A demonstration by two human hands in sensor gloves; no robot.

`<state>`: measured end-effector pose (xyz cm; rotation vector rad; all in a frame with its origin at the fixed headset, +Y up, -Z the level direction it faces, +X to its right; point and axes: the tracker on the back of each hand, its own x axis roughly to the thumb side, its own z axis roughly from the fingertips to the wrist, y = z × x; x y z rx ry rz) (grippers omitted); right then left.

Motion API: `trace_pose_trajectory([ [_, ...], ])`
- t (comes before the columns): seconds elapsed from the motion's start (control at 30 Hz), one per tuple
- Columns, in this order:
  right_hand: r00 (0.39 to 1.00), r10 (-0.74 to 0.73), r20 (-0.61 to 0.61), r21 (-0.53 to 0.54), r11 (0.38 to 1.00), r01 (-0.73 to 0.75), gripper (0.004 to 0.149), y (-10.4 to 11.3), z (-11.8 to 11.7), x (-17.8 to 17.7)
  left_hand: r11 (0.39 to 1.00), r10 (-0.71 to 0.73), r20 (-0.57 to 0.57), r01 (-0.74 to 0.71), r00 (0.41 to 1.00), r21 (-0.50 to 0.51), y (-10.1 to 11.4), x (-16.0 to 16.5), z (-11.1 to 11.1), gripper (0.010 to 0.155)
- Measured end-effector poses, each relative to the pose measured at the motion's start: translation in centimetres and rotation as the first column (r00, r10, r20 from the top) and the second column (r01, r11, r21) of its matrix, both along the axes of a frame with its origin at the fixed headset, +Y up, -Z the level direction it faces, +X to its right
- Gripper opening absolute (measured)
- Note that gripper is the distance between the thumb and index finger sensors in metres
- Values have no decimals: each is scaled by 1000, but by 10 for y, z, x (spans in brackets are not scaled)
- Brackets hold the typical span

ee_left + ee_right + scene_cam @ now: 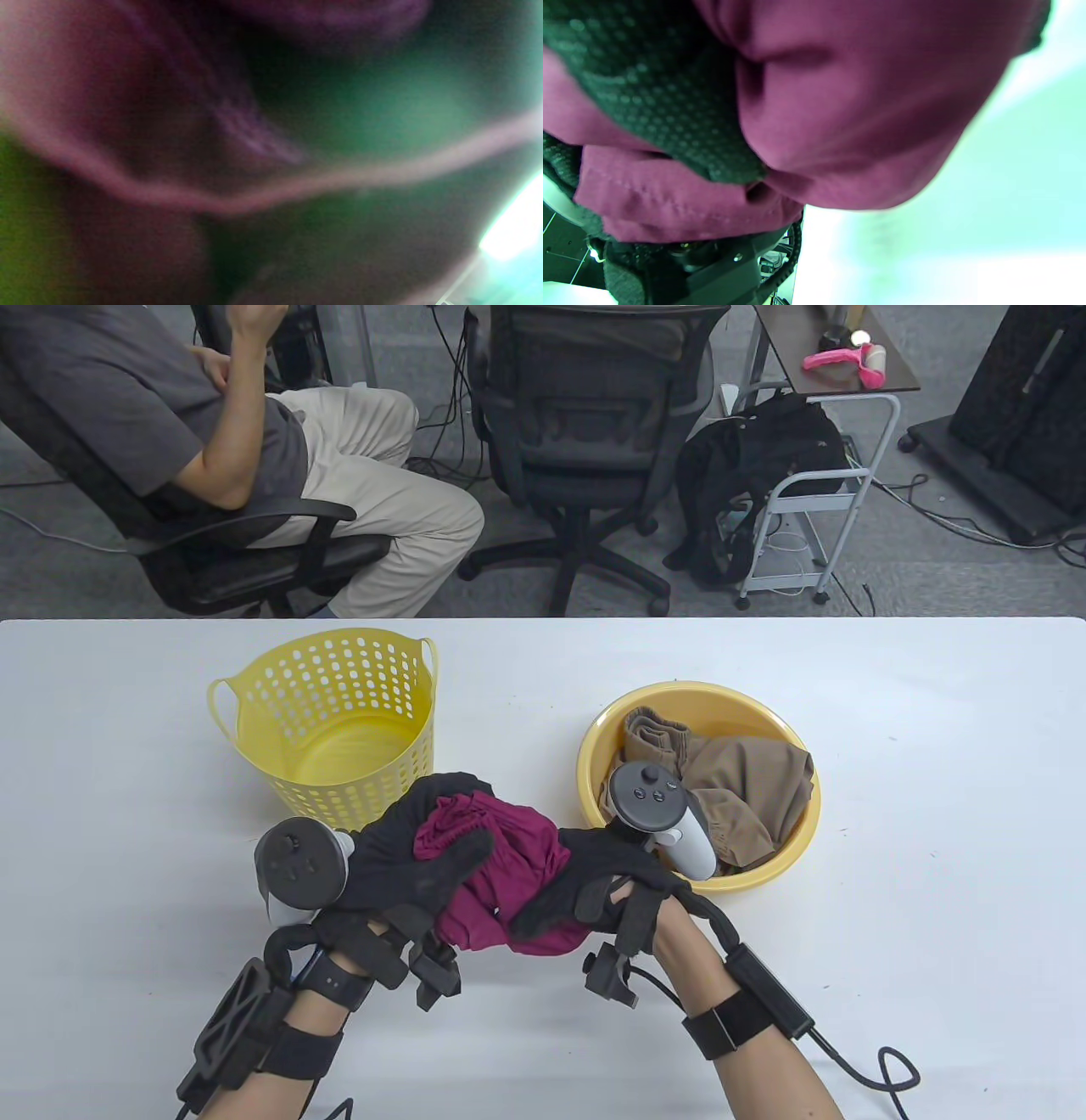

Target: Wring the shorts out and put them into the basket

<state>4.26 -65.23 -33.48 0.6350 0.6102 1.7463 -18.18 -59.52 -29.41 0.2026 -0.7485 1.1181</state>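
Maroon shorts (pixel 517 865) are bunched between both hands just above the table, in front of the yellow perforated basket (pixel 335 725). My left hand (pixel 424 848) grips the shorts' left end, thumb laid across the cloth. My right hand (pixel 594 882) grips the right end from above. In the right wrist view the maroon shorts (pixel 848 106) fill the frame with a gloved finger (pixel 670 106) pressed into them. The left wrist view is a blur of maroon cloth (pixel 127 106). The basket holds nothing that I can see.
A yellow basin (pixel 594 746) right of the basket holds tan shorts (pixel 738 789). Behind the table a person sits in an office chair (pixel 221 551); another chair (pixel 585 432) and a white cart (pixel 814 492) stand farther right.
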Motion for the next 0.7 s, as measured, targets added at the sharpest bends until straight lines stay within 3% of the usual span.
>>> trace_pose_trajectory([
  [0.47,999,44,27,54,998,-45,72,3,2,6,1000,-15,-8,15,1000,-3,1,-1,0,60],
  [0.7,988,91,126,128,986,-107,82,10,6,17,999,-38,-29,38,999,3,2,-4,-1,60],
])
